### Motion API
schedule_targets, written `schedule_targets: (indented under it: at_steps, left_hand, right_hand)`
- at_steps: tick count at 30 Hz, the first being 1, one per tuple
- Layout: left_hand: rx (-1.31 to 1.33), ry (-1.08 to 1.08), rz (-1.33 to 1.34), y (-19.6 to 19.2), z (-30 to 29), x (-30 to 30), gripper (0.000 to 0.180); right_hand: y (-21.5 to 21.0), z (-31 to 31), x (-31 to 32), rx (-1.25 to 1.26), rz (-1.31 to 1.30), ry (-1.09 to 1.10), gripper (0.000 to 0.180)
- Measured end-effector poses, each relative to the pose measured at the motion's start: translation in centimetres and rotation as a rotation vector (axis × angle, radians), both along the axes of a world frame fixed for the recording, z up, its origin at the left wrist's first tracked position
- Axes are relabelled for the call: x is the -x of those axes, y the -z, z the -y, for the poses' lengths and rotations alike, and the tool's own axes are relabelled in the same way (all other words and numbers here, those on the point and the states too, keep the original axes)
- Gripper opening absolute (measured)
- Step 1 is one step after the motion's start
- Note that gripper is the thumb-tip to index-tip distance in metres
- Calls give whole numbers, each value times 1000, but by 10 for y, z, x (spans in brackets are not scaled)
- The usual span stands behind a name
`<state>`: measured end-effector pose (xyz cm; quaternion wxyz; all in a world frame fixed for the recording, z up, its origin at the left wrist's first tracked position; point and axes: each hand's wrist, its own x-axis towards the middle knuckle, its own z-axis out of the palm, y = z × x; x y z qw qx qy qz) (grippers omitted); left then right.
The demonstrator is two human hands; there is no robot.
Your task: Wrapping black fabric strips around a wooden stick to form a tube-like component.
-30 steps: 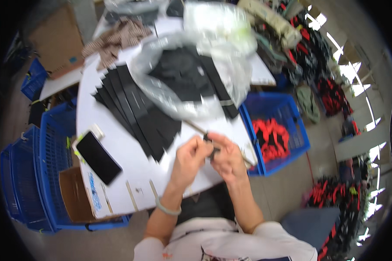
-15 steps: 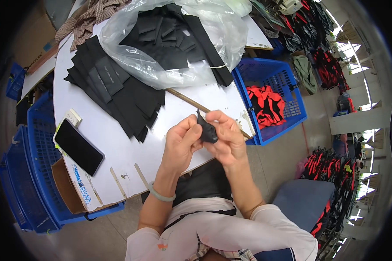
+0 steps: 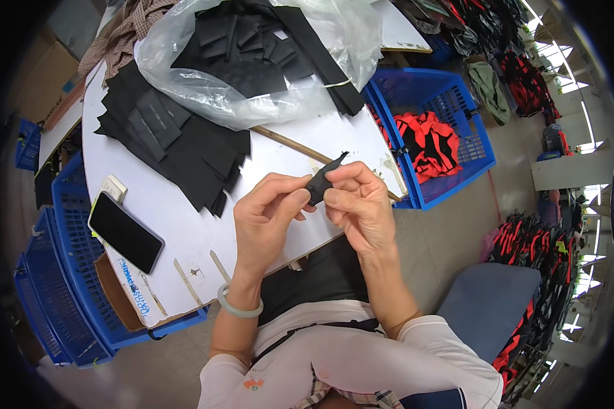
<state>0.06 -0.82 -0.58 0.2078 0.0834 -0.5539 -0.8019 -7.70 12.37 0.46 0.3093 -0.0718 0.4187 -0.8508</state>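
Between my two hands, above the table's near edge, is a small black fabric piece (image 3: pixel 318 185). My left hand (image 3: pixel 269 211) pinches its left side with thumb and fingers. My right hand (image 3: pixel 360 204) grips its right side, and a pointed end sticks up past those fingers. Fingertips hide part of the piece, so its full shape cannot be made out. Beyond my hands lies a fanned stack of black fabric panels (image 3: pixel 198 160) with several small black pieces on top. Behind it, a clear plastic bag (image 3: pixel 232 112) holds more black fabric pieces (image 3: pixel 252 44).
A wooden stick (image 3: pixel 290 142) lies across the white table (image 3: pixel 205 238). At the left sits a phone (image 3: pixel 126 233) against a small white block (image 3: pixel 114 187). A blue crate (image 3: pixel 450 187) with red-and-black fabric (image 3: pixel 430 146) stands right; more blue crates (image 3: pixel 68 293) stand left. A padded seat (image 3: pixel 491 300) is at right.
The black fabric piece has been turned in my fingers, so its pointed end now tips up to the right. Both hands have shifted slightly, and the whole view has tilted a little.
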Motion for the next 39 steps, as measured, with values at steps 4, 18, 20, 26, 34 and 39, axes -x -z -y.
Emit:
schedule_targets:
  at_steps: [4,18,20,26,34,39]
  left_hand:
    - [513,-211,49,6,-11,1,6]
    - [552,-220,94,2,-22,4,22]
    - [608,-218,72,3,-24,5,24]
    - [558,-329,54,11,-30,5,21]
    - [601,-262,187,0,-36,2,18]
    - [845,-216,135,0,-43,3,17]
  right_hand:
    - [-4,1,-7,-135,-81,26,17]
    - [-13,-10,2,-174,-48,17,17]
    - [-9,-10,-2,-190,-100,22,18]
    - [4,-16,-12,0,-6,83,22]
    - [-9,-23,-4,-756,-961,131,31]
    - [1,-12,-15,-777,-800,343,22]
